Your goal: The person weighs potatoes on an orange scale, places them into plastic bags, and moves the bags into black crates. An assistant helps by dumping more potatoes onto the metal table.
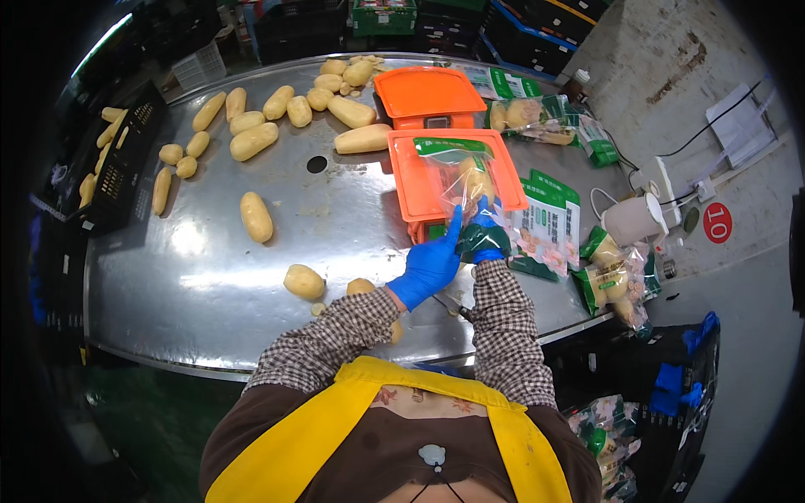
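Note:
A clear plastic bag (449,170) with green ends lies over the front orange weighing scale (402,182). Inside it is a peeled lotus root piece (476,179). My left hand (434,264), in a blue glove, pinches the bag's near left side, its index finger stretched along the film. Also gloved in blue, my right hand (487,217) reaches into the bag's near end, fingers against the lotus root. The dark green end of the bag wraps around that hand, so its grip is partly hidden. A knife (464,312) lies on the steel table (207,302) between my forearms.
Loose peeled lotus roots (256,217) are spread over the table's left and back. A second orange scale (431,94) stands behind. To the right are flat printed bags (544,220), filled bags (613,276) and a pale cup-like appliance (632,220) with cables. A black crate (129,157) borders the left.

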The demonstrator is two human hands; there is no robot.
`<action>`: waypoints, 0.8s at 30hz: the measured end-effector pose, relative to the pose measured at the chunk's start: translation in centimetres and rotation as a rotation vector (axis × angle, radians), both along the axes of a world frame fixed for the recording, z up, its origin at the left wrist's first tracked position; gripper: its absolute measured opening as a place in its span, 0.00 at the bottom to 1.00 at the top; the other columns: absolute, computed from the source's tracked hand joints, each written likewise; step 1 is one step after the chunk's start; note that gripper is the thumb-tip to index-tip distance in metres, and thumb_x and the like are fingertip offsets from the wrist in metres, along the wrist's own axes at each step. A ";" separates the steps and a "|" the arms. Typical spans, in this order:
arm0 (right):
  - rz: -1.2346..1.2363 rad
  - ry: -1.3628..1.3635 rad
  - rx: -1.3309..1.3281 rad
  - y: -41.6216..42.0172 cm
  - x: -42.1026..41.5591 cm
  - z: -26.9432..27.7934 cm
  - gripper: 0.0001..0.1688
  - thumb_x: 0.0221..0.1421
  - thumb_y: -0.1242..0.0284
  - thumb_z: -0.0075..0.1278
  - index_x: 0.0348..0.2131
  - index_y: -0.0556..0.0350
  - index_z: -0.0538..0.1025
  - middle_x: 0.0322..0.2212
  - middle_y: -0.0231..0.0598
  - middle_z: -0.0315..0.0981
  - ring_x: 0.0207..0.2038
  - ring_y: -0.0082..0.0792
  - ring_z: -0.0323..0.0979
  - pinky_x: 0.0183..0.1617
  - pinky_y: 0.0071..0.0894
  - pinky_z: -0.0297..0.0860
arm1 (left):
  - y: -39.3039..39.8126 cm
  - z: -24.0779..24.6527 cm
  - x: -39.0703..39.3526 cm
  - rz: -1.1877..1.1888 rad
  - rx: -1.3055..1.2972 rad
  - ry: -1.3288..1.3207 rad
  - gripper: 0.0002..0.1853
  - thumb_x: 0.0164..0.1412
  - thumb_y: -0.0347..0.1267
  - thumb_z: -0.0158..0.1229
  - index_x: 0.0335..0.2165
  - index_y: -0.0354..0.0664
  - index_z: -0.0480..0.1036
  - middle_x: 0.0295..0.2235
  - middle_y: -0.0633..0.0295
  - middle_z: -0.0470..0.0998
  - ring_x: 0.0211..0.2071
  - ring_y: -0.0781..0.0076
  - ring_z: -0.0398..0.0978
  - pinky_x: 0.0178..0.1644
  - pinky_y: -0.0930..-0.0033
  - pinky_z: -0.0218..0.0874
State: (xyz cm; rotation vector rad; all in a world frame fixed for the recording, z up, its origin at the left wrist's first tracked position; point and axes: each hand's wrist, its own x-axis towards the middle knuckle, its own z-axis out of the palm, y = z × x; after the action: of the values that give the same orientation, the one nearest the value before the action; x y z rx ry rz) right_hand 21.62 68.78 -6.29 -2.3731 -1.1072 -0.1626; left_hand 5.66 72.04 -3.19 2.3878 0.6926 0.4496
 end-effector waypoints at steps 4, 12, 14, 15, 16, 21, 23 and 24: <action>0.021 0.087 0.053 0.4 0.9 0.0 0.25 0.54 0.63 0.45 0.49 0.55 0.64 0.45 0.48 0.64 0.47 0.45 0.64 0.50 0.40 0.62 | -0.5 0.8 0.0 -0.140 0.121 -0.099 0.46 0.47 0.28 0.52 0.62 0.60 0.40 0.21 0.55 0.74 0.19 0.56 0.72 0.21 0.59 0.63; 0.010 0.196 0.162 0.7 1.4 0.0 0.24 0.55 0.63 0.44 0.49 0.54 0.65 0.46 0.47 0.63 0.47 0.44 0.64 0.50 0.40 0.62 | 0.1 0.2 0.3 -0.165 0.166 -0.056 0.44 0.47 0.27 0.52 0.61 0.59 0.43 0.19 0.55 0.72 0.18 0.56 0.71 0.21 0.59 0.62; 0.003 0.210 0.199 0.5 0.9 -0.1 0.24 0.55 0.63 0.44 0.49 0.54 0.65 0.46 0.47 0.63 0.48 0.44 0.63 0.50 0.39 0.62 | 0.7 0.5 -0.1 -0.144 0.133 -0.087 0.44 0.47 0.28 0.52 0.61 0.59 0.44 0.19 0.54 0.71 0.17 0.56 0.70 0.20 0.59 0.61; -0.002 0.221 0.223 0.3 0.8 -0.1 0.24 0.55 0.63 0.43 0.49 0.54 0.65 0.47 0.47 0.63 0.48 0.44 0.63 0.50 0.39 0.62 | 0.6 0.6 -0.3 -0.140 0.126 -0.117 0.44 0.48 0.28 0.52 0.61 0.59 0.44 0.18 0.54 0.71 0.17 0.56 0.70 0.20 0.59 0.61; -0.002 0.244 0.254 0.4 0.8 -0.2 0.23 0.55 0.63 0.43 0.49 0.54 0.65 0.47 0.47 0.63 0.48 0.44 0.63 0.50 0.39 0.62 | 0.6 0.6 -0.4 -0.136 0.118 -0.147 0.43 0.48 0.28 0.52 0.61 0.59 0.44 0.18 0.54 0.71 0.17 0.56 0.70 0.20 0.59 0.61; 0.057 0.467 0.464 3.7 2.7 -0.4 0.23 0.56 0.63 0.43 0.48 0.54 0.65 0.47 0.46 0.63 0.48 0.43 0.63 0.50 0.39 0.61 | 0.6 -0.6 0.2 -0.216 0.213 -0.146 0.43 0.47 0.27 0.52 0.61 0.57 0.46 0.18 0.54 0.71 0.16 0.57 0.70 0.19 0.60 0.61; 0.079 0.567 0.533 5.4 3.4 -0.9 0.22 0.56 0.63 0.42 0.48 0.53 0.65 0.47 0.46 0.63 0.48 0.43 0.63 0.50 0.39 0.61 | 0.9 -0.6 0.4 -0.238 0.228 -0.165 0.43 0.47 0.27 0.52 0.61 0.57 0.46 0.18 0.53 0.71 0.16 0.57 0.70 0.19 0.60 0.61; 0.096 0.623 0.567 6.0 3.3 -1.3 0.22 0.56 0.63 0.42 0.48 0.53 0.65 0.48 0.46 0.62 0.48 0.43 0.63 0.50 0.39 0.61 | 1.5 -0.5 0.3 -0.234 0.224 -0.163 0.43 0.47 0.27 0.52 0.61 0.57 0.46 0.18 0.53 0.71 0.16 0.57 0.70 0.19 0.60 0.61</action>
State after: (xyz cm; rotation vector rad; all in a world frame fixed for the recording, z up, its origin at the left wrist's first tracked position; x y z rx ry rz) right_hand 24.95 74.82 -7.55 -1.6824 -0.7393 0.2536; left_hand 5.93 73.55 -3.72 2.5648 0.2979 0.6398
